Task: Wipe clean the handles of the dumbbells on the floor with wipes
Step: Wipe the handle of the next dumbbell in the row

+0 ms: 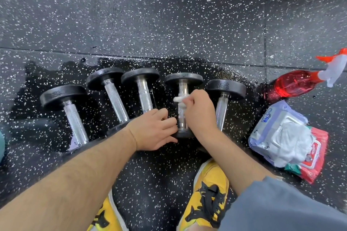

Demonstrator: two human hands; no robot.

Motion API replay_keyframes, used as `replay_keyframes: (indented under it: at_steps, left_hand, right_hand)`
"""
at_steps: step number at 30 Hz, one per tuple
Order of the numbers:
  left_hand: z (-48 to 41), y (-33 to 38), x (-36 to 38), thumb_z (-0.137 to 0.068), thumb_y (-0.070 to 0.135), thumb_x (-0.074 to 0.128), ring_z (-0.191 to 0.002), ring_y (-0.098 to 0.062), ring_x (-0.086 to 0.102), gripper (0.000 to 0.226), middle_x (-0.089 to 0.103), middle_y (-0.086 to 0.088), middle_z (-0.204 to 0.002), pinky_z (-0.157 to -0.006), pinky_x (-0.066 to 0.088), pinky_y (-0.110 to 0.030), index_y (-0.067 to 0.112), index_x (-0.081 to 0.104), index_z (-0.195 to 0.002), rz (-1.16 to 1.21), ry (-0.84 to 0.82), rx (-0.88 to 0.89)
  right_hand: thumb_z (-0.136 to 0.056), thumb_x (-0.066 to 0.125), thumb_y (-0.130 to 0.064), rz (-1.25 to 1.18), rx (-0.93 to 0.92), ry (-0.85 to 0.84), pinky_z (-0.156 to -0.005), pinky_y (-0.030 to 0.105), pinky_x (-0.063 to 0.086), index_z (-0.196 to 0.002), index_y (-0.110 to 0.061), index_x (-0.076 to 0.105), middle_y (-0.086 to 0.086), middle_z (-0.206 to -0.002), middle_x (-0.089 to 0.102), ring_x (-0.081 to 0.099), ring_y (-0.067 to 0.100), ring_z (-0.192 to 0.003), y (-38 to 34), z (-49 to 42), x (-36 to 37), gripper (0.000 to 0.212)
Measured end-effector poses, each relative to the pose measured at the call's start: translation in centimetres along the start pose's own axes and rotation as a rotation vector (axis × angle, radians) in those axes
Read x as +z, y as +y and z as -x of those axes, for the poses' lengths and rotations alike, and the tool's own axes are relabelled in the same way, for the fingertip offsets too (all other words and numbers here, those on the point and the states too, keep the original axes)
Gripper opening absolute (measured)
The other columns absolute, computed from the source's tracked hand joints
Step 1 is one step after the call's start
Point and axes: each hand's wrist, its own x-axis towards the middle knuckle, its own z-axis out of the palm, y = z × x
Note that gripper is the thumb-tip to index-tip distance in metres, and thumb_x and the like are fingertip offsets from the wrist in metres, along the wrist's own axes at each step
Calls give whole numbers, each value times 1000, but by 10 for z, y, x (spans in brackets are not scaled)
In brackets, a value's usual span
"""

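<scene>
Five black dumbbells (142, 95) side by side, white wipe (179, 99) on fourth handle (181, 110)

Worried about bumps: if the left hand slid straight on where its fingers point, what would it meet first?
The left hand points at the lower end of the dumbbell being wiped, probably touching it already; the right hand, holding the wipe, lies just beyond.
</scene>
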Motion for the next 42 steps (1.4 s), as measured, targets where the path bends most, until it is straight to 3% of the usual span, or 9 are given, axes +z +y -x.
replay_keyframes:
  at_steps: [5, 10, 16, 19, 23, 27, 32, 37, 42]
  left_hand:
    - [-1, 0, -1, -107, 50, 39, -78, -19, 38, 41, 49, 5, -88, -66, 43, -32, 19, 63, -95, -18, -19, 8]
    - [-2, 0, -4, -107, 50, 39, -79, -18, 36, 40, 48, 5, -88, -66, 42, -31, 19, 60, -94, -19, -32, 11]
    - [-2, 0, -2, -107, 50, 43, -77, -19, 38, 38, 50, 4, -89, -66, 46, -34, 19, 61, -96, 6, -51, 10]
    - [-2, -1, -2, -107, 50, 43, -77, -19, 36, 38, 50, 4, -89, -66, 47, -34, 18, 61, -97, 9, -55, 10]
    - [-1, 0, -3, -106, 50, 44, -78, -20, 36, 37, 49, 4, -88, -66, 46, -34, 18, 60, -96, 2, -40, 18]
    - [-3, 0, -2, -107, 50, 42, -77, -19, 35, 39, 49, 3, -88, -66, 46, -35, 18, 60, -96, 3, -50, 15]
    - [-1, 0, -1, -107, 50, 42, -77, -20, 37, 40, 49, 3, -87, -65, 46, -34, 17, 62, -96, 2, -34, 14]
    - [-3, -1, -1, -104, 49, 47, -77, -20, 39, 38, 50, 4, -87, -63, 44, -33, 17, 65, -95, 4, -7, 6]
    - [-3, -1, 1, -101, 48, 55, -75, -21, 40, 34, 51, 2, -87, -62, 42, -34, 17, 65, -94, 19, -2, 0]
  right_hand:
    - [-101, 52, -21, -304, 264, -60, -60, 22, 40, -86, -21, 60, -9, -82, 61, 55, 8, -71, 9, 1, -1, 17]
    - [-94, 37, -9, -450, 451, -166, -53, 24, 26, -64, -23, 34, -11, -64, 36, 31, 10, -56, -2, -16, 9, 33]
    - [-81, 38, -6, -488, 420, -262, -57, 34, 36, -52, -14, 38, 9, -67, 45, 39, 23, -68, 12, -13, 5, 30]
    - [-84, 49, -10, -690, 474, -324, -71, 45, 50, -65, -1, 71, 14, -77, 72, 58, 29, -76, 4, -14, -5, 31]
    - [-104, 43, -18, -918, 624, -289, -86, 41, 54, -106, 3, 68, 18, -95, 72, 66, 34, -92, 1, -18, -6, 33]
    - [-96, 49, -44, -646, 509, -188, -90, 60, 54, -88, -1, 64, 20, -90, 71, 66, 32, -81, 11, -10, 4, 46]
    - [-91, 70, -34, -363, 321, -56, -62, 20, 42, -83, -16, 64, -9, -81, 63, 55, 5, -72, 1, 4, -3, 21]
    - [-88, 74, -43, -31, 81, -34, -74, 24, 44, -76, -18, 63, -5, -97, 44, 53, 12, -86, -8, 6, 6, 30]
    - [-102, 55, -34, 208, -121, -83, -78, 27, 43, -101, -17, 74, -1, -102, 40, 44, 17, -95, -2, 27, 5, 26]
